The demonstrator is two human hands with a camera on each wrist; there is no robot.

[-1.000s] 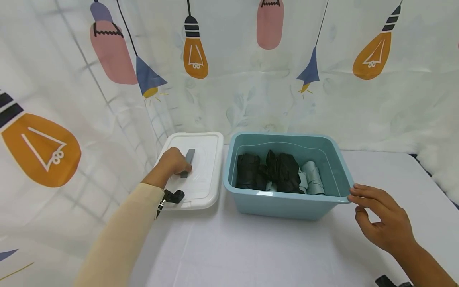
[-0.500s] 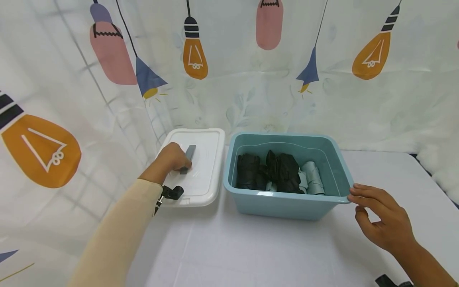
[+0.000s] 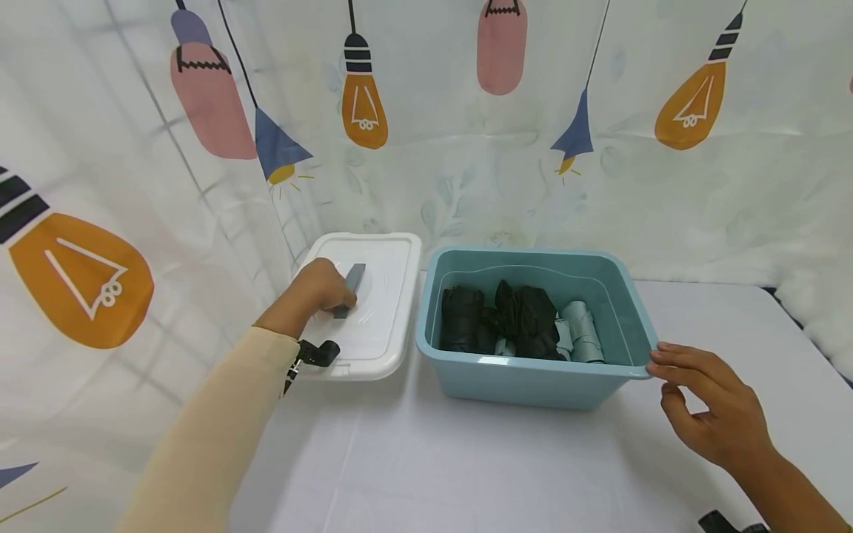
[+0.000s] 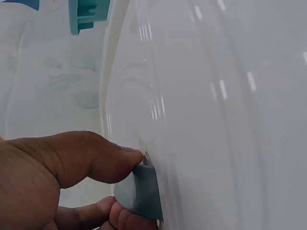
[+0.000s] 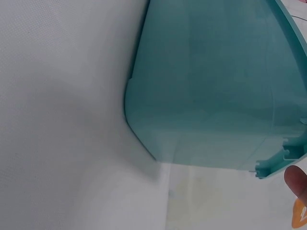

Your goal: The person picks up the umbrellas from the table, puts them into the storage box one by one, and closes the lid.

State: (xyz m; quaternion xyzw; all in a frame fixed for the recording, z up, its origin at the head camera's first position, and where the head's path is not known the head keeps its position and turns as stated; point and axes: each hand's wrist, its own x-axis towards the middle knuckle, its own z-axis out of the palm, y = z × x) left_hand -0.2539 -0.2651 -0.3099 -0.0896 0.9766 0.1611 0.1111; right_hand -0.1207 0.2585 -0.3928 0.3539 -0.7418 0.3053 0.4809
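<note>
On the left in the head view, my left hand [image 3: 323, 287] grips the grey handle [image 3: 354, 281] of a white lid [image 3: 380, 333]. The left wrist view has the thumb on one side of that handle [image 4: 146, 191] and curled fingers on the other. A light blue plastic bin [image 3: 526, 381] stands beside the lid. It holds rolled black bundles [image 3: 462, 318] and pale blue rolls [image 3: 582, 333]. My right hand [image 3: 716, 403] touches the bin's front right rim corner with extended fingertips; only one fingertip [image 5: 296, 181] shows in the right wrist view.
A white cloth [image 3: 500, 466] covers the table under the bin. A curtain [image 3: 426, 170] printed with lamps hangs behind and along the left side. White fluffy material [image 3: 820, 296] lies at the right edge.
My left hand and the lid have risen slightly in the head view, with the lid shifting a little right. The bin and my right hand have stayed in place.
</note>
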